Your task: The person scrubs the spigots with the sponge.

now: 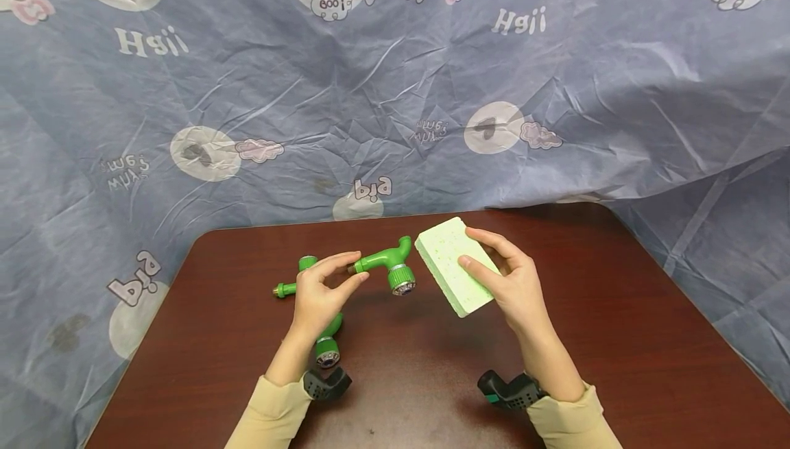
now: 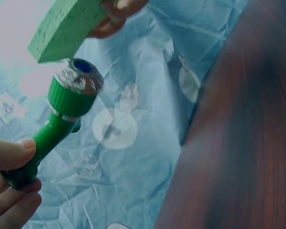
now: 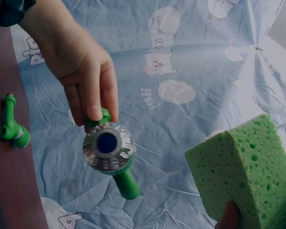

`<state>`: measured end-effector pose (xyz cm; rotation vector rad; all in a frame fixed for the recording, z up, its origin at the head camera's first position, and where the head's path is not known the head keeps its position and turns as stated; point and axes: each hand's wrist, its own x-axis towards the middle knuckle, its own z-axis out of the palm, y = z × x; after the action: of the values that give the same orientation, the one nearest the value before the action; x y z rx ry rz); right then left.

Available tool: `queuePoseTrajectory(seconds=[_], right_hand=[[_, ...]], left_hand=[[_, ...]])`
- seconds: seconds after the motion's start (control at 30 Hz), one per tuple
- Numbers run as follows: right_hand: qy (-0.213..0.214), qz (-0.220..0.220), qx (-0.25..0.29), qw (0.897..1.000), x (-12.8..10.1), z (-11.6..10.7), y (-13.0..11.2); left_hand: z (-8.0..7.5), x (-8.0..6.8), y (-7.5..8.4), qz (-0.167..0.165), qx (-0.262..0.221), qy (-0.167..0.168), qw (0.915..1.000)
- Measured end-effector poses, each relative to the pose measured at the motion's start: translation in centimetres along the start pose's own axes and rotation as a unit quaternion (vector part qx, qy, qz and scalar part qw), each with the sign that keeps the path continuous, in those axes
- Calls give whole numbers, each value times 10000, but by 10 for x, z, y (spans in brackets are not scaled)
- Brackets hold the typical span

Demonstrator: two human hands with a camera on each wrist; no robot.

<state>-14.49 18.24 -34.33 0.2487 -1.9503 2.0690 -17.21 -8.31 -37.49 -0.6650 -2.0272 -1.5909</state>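
My left hand pinches a green tap by its narrow brass-tipped end, between thumb and fingers. Raised above the table, the tap has its ribbed collar with a silver, blue-centred face hanging down in the head view. That round face points at the camera in the right wrist view. My right hand grips a pale green block sponge, thumb on one broad side. A small gap separates sponge and tap in the head view. Pores show on the sponge in the right wrist view.
Two more green taps lie on the brown table: one tap behind my left hand, the other partly under it. A blue patterned cloth hangs behind the table's far edge. Both wrists wear black camera mounts.
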Motion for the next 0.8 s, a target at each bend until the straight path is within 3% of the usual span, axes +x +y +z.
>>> queuePoseTrajectory(seconds=[0.23, 0.47, 0.8], right_hand=[[-112, 39, 126, 9998, 0, 1, 2], [-226, 67, 102, 9997, -1, 5, 5], [-393, -20, -105, 9992, -3, 11, 9]], left_hand=[[5, -2, 13, 195, 224, 40, 9996], [11, -6, 21, 148, -63, 32, 9999], [16, -8, 23, 410, -249, 54, 9988]])
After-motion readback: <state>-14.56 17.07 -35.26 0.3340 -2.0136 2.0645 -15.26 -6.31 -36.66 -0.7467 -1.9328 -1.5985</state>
